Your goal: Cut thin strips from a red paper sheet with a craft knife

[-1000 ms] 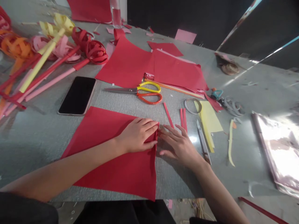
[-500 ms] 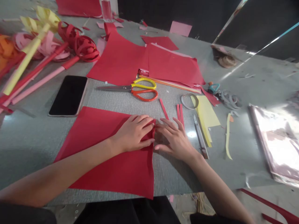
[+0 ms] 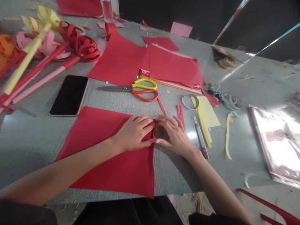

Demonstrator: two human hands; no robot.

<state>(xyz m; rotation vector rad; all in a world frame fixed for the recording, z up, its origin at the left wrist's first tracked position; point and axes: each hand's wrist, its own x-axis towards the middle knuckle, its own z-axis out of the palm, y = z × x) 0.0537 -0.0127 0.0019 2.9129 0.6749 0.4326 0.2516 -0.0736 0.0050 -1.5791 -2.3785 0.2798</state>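
A large sheet of red paper (image 3: 112, 172) lies flat on the grey table, its right edge slightly raised in a narrow fold. My left hand (image 3: 134, 132) rests palm down on the sheet, fingers stretched out towards that edge. From the other side, my right hand (image 3: 173, 134) meets the edge with bent fingertips, its thumb held apart from the fingers. What lies directly beneath the fingertips is hidden. Thin red paper strips (image 3: 181, 115) lie just beyond my right hand. Scissors (image 3: 132, 89) with yellow and orange handles rest past the sheet.
A phone (image 3: 69, 95) lies left of the sheet, near paper flowers on rolled stems (image 3: 44, 59). More red paper (image 3: 174, 67) is stacked behind the scissors. To the right are a tape ring (image 3: 190, 102), a cutter knife (image 3: 201, 137), yellow paper (image 3: 208, 112) and a shiny plastic packet (image 3: 278, 140).
My right hand has come slightly closer to the sheet's edge, its fingers more bent and its thumb now at the edge. My left hand has hardly moved.
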